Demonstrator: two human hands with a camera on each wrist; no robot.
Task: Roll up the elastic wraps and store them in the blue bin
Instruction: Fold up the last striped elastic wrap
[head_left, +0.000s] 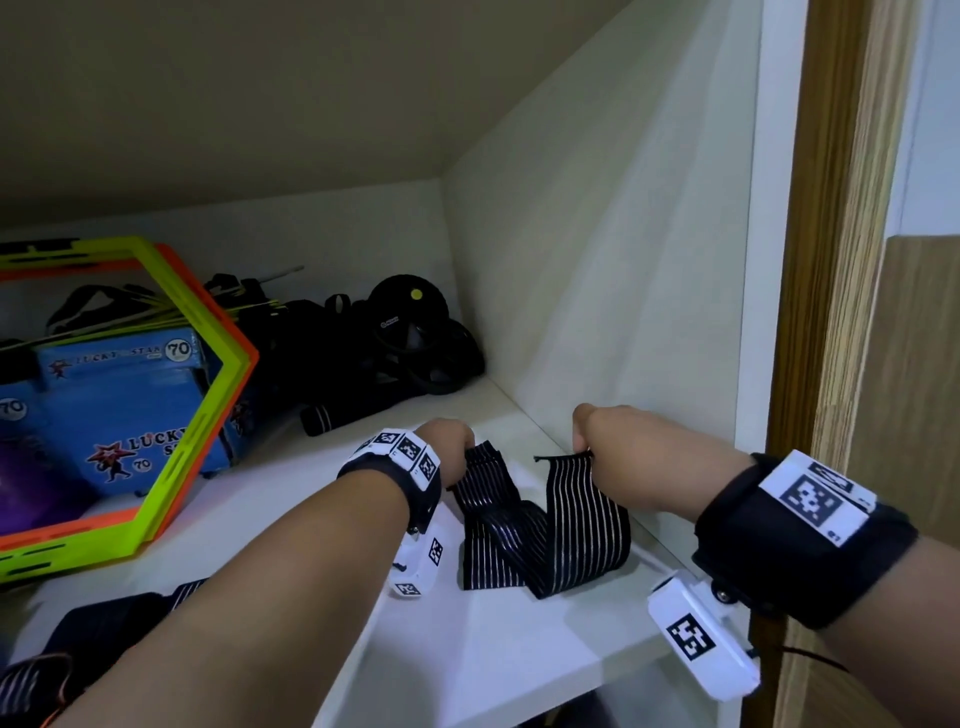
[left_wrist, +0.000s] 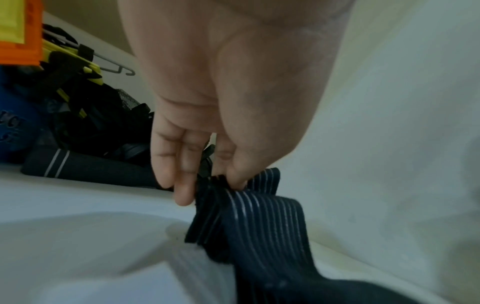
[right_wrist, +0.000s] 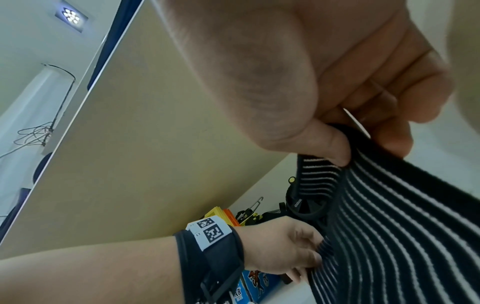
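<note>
A black elastic wrap with thin white stripes (head_left: 545, 525) lies folded in loose bends on the white shelf (head_left: 467, 649). My left hand (head_left: 447, 447) pinches one bunched end of the wrap (left_wrist: 233, 197) between thumb and fingers. My right hand (head_left: 602, 431) pinches the other end, which hangs flat (right_wrist: 389, 205) from its thumb and fingers. Both ends are lifted slightly off the shelf. A rolled black wrap (head_left: 324, 421) lies further back. More striped wraps (head_left: 31, 680) lie at the near left. A blue box (head_left: 119, 395) stands at the left.
Neon yellow and orange hexagon frames (head_left: 208, 384) lean over the blue box. Black wheels (head_left: 410, 322) and straps fill the back corner. The white side wall (head_left: 623, 312) stands close to my right hand. The shelf's front edge runs below my forearms.
</note>
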